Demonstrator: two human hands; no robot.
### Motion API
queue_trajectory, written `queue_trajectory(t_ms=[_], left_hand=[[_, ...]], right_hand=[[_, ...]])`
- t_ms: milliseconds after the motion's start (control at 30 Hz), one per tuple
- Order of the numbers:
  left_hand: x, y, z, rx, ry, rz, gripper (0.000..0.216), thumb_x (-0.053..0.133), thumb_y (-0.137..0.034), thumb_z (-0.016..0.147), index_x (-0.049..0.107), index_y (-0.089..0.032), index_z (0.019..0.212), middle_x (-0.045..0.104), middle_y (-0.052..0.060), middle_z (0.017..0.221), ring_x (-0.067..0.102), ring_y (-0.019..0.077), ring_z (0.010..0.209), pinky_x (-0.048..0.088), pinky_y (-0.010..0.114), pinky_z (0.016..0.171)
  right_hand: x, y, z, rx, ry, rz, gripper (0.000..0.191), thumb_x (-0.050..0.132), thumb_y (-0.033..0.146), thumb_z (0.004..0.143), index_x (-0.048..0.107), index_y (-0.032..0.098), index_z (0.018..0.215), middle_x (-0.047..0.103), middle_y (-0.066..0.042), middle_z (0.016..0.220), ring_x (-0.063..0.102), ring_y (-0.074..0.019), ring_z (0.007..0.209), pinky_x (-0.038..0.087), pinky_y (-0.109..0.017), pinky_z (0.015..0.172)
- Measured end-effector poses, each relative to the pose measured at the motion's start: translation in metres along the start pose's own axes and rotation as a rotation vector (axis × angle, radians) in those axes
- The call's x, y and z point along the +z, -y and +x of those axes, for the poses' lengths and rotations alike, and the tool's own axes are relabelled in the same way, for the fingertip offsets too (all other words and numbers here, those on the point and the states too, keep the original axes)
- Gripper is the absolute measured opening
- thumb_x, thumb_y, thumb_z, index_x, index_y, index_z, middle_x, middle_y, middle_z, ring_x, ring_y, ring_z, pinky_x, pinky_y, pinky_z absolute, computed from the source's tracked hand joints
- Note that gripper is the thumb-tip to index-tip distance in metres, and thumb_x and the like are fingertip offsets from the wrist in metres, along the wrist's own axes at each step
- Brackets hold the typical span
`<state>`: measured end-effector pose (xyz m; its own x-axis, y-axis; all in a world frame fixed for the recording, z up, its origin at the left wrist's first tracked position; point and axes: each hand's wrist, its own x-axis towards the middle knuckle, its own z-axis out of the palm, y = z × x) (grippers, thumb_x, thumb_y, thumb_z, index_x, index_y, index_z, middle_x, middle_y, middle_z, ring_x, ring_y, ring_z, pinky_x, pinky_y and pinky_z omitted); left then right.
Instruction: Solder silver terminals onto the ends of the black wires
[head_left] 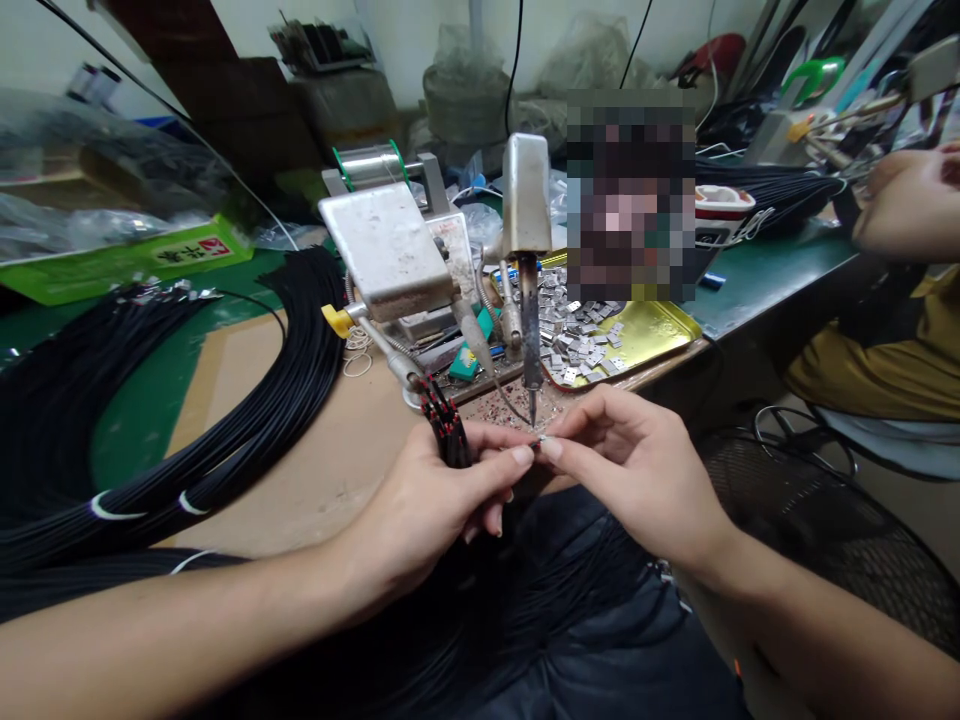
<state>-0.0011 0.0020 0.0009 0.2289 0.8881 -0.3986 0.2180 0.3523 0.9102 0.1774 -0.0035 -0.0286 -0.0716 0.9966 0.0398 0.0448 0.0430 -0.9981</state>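
My left hand (pixel 457 485) is closed around a bunch of black cables (pixel 448 430) whose stripped ends show red wire tips. Between its thumb and forefinger one cable end points to the right. My right hand (pixel 637 460) pinches a small silver connector (pixel 541 441) against that cable end. Just above the fingertips, the dark tip of a soldering iron (pixel 531 350) points straight down from its stand. A thin solder feed tube (pixel 491 365) angles in from the left towards the same spot. More black cables hang below my hands over my lap.
Loose metal USB connectors (pixel 574 335) lie in a yellow tray (pixel 660 325) behind the iron. Tied coils of black cable (pixel 300 400) rest on cardboard (pixel 240 380) at left. A solder spool (pixel 371 165) stands behind. A fan (pixel 817 520) and another person's arm (pixel 907 205) are at right.
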Motion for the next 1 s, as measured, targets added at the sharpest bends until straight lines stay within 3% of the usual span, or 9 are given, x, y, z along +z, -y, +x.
queue_trajectory(t_ms=[167,300,433,533,633,767,900,1000], left_hand=[[0.005,0.005,-0.003,-0.03,0.146,-0.039,0.037,0.072,-0.046,0.078,0.072,-0.01,0.086,0.062,0.001,0.058,0.059,0.0117,0.047,0.043,0.019,0.043],[0.007,0.005,-0.003,-0.028,0.129,-0.066,0.04,0.072,-0.047,0.078,0.072,-0.009,0.088,0.072,0.008,0.067,0.067,0.017,0.059,0.054,0.028,0.06],[0.004,0.006,-0.001,-0.021,0.166,-0.042,0.04,0.068,-0.048,0.081,0.071,-0.009,0.089,0.071,0.008,0.067,0.066,0.0161,0.057,0.05,0.025,0.053],[0.002,0.006,-0.002,-0.014,0.259,-0.024,0.04,0.064,-0.049,0.085,0.07,-0.01,0.086,0.066,0.004,0.062,0.061,0.0124,0.053,0.04,0.02,0.047],[0.002,0.005,-0.004,-0.036,0.345,-0.055,0.047,0.057,-0.054,0.088,0.07,-0.01,0.082,0.064,0.005,0.063,0.059,0.0118,0.055,0.038,0.021,0.052],[0.005,0.002,-0.007,-0.091,0.407,-0.128,0.058,0.04,-0.062,0.093,0.067,-0.011,0.083,0.064,0.007,0.066,0.056,0.0131,0.059,0.038,0.024,0.057],[0.009,0.004,-0.009,-0.127,0.427,-0.206,0.057,0.037,-0.063,0.093,0.063,-0.014,0.081,0.062,0.003,0.068,0.051,0.0128,0.061,0.038,0.025,0.061],[0.011,0.007,-0.011,-0.186,0.419,-0.274,0.055,0.04,-0.065,0.091,0.062,-0.016,0.079,0.059,0.001,0.064,0.05,0.0125,0.06,0.039,0.024,0.059]], right_hand=[[-0.017,0.017,-0.001,-0.039,0.174,-0.162,0.012,0.075,0.02,0.078,0.069,0.019,0.088,0.07,-0.001,0.076,0.065,-0.0149,0.067,0.052,-0.024,0.06],[-0.044,0.031,-0.003,-0.122,0.348,-0.374,0.011,0.066,0.019,0.084,0.074,0.021,0.091,0.073,-0.001,0.077,0.064,-0.0149,0.065,0.05,-0.024,0.056],[-0.077,0.037,-0.001,-0.143,0.454,-0.635,0.011,0.067,0.018,0.082,0.075,0.023,0.088,0.072,0.0,0.07,0.063,-0.0143,0.057,0.048,-0.023,0.051],[-0.086,0.035,0.001,-0.152,0.468,-0.818,0.014,0.07,0.018,0.079,0.075,0.025,0.091,0.074,-0.001,0.076,0.065,-0.0166,0.063,0.048,-0.025,0.056],[-0.074,0.033,-0.003,-0.134,0.557,-0.847,0.008,0.074,0.022,0.078,0.074,0.026,0.085,0.074,0.001,0.076,0.065,-0.0167,0.066,0.045,-0.025,0.057],[-0.039,0.033,-0.021,-0.105,0.614,-0.663,0.01,0.072,0.021,0.081,0.07,0.024,0.072,0.069,0.004,0.065,0.059,-0.0122,0.057,0.041,-0.022,0.054],[-0.007,0.026,-0.04,-0.174,0.453,-0.495,0.007,0.072,0.025,0.083,0.067,0.023,0.078,0.068,0.003,0.076,0.06,-0.0129,0.066,0.046,-0.023,0.063],[0.013,0.012,-0.048,-0.386,0.277,-0.569,0.022,0.073,0.032,0.081,0.066,0.016,0.094,0.067,-0.007,0.089,0.062,-0.0213,0.081,0.05,-0.031,0.074]])
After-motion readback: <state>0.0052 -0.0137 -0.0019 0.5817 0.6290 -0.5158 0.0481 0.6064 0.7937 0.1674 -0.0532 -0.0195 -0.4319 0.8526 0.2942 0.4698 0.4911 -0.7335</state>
